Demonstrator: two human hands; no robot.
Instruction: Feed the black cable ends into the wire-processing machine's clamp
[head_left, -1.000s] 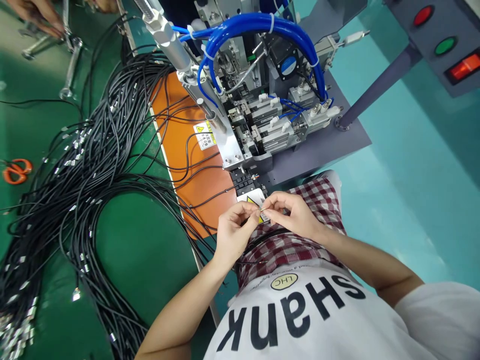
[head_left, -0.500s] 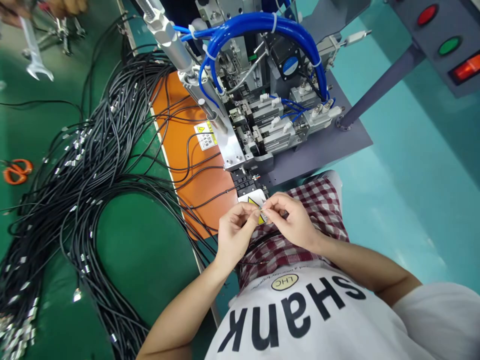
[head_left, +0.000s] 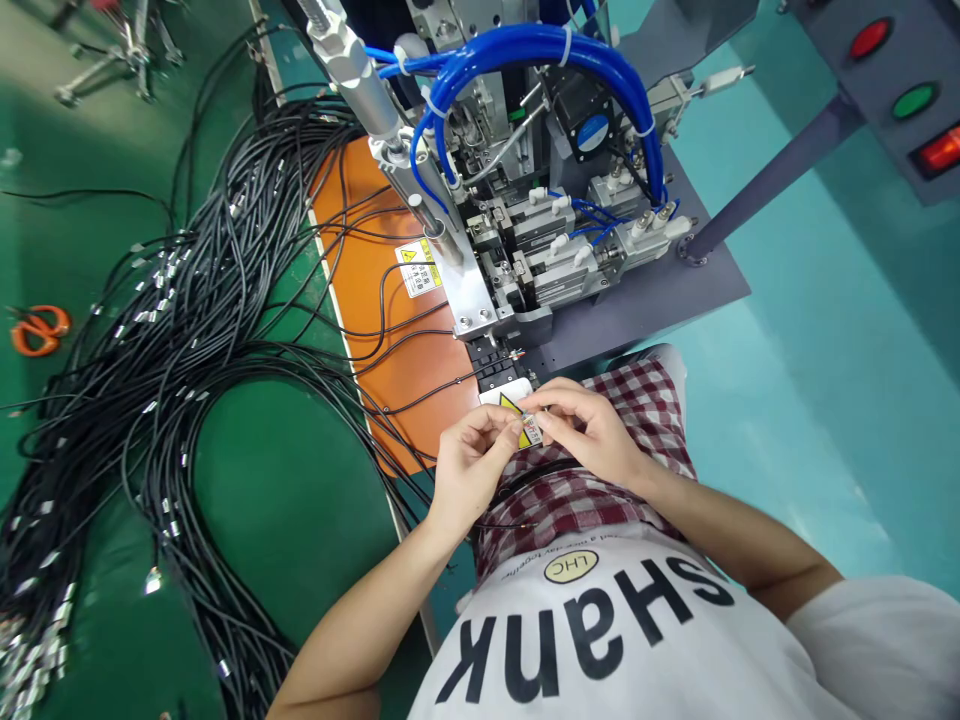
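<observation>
Thumb and forefinger of my left hand (head_left: 472, 455) are pinched together on the thin wires (head_left: 524, 417) of a cable end. My right hand (head_left: 592, 430) is close beside it, forefinger reaching to the wire tips and thumb a little apart from it; nothing shows between them. Both hands are over my lap, just in front of a white and yellow warning label (head_left: 507, 396) on the machine's front. Behind them, another black cable (head_left: 427, 392) runs to the black fixture (head_left: 495, 365), where small coloured wire ends show.
Bundles of black cables (head_left: 247, 240) cover the green table (head_left: 247, 480) at left, near orange-handled scissors (head_left: 39, 330). A machine with metal cylinders (head_left: 551, 225) and blue hoses (head_left: 525, 45) stands ahead on an orange plate (head_left: 420, 370). A button box (head_left: 892, 80) is upper right.
My right thumb and forefinger have parted from their pinch at the wire tips, and the hand has shifted slightly right. The wrench and the other person's hand at upper left are out of view.
</observation>
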